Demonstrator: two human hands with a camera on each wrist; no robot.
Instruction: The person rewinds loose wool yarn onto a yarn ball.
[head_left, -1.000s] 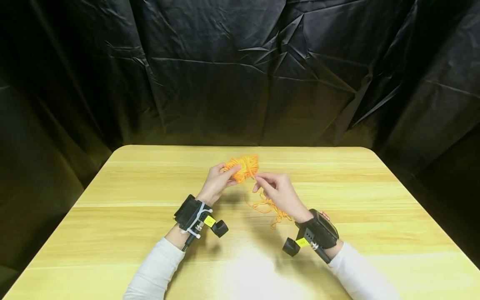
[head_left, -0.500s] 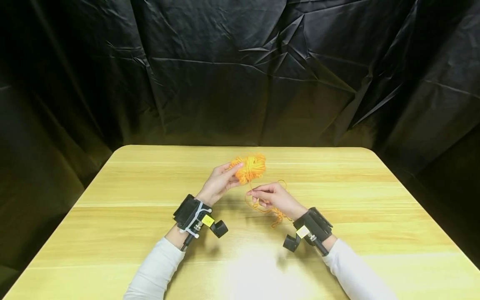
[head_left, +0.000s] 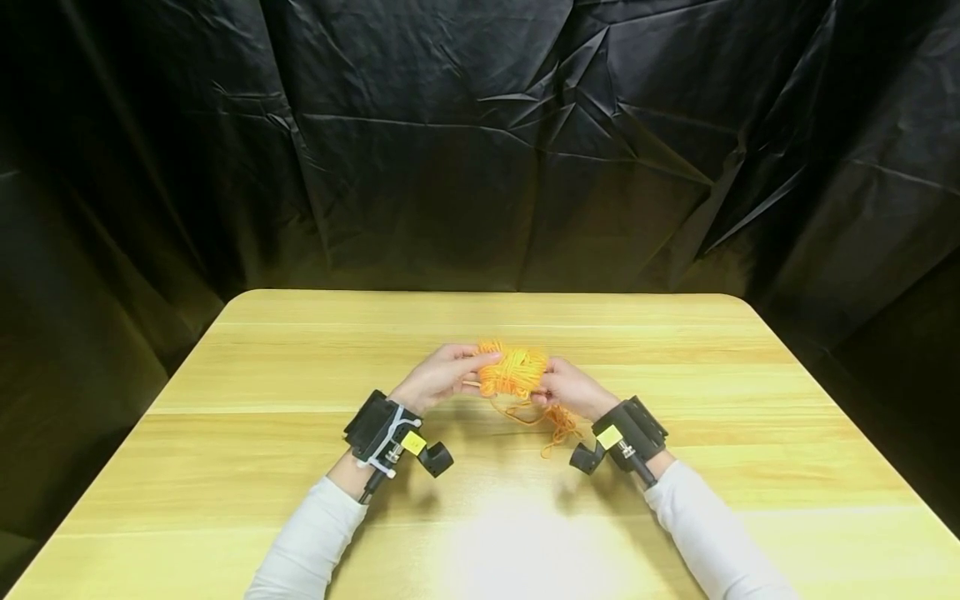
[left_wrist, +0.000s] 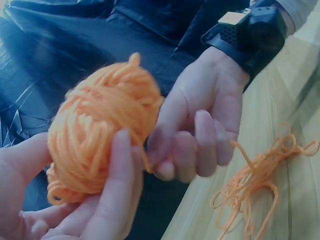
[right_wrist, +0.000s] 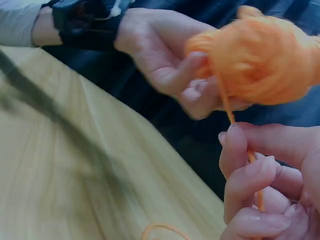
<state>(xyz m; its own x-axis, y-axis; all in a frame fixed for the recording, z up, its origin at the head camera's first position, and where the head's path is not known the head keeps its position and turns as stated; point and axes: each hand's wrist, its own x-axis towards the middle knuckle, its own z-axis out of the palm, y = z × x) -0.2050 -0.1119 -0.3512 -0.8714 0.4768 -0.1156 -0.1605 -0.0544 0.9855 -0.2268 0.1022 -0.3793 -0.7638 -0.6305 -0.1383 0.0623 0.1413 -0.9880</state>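
An orange ball of yarn (head_left: 516,370) is held above the table in my left hand (head_left: 442,375), thumb on the near side and fingers beneath. In the left wrist view the wound ball (left_wrist: 100,130) shows crossing strands and a small loop on top. My right hand (head_left: 573,390) is at the ball's right side. The right wrist view shows its thumb and index finger pinching the yarn strand (right_wrist: 227,107) that runs off the ball, with the other fingers curled along it. A loose tangle of the same yarn (left_wrist: 255,180) lies on the table below the right hand.
The wooden table (head_left: 225,467) has rounded far corners, and a black sheet (head_left: 420,167) hangs behind it. Each wrist wears a black strap with a small camera, such as the right wrist camera (head_left: 585,458).
The ball has come nearer and to the right in my left hand. My right hand first moved down along the strand, then back up beside the ball.
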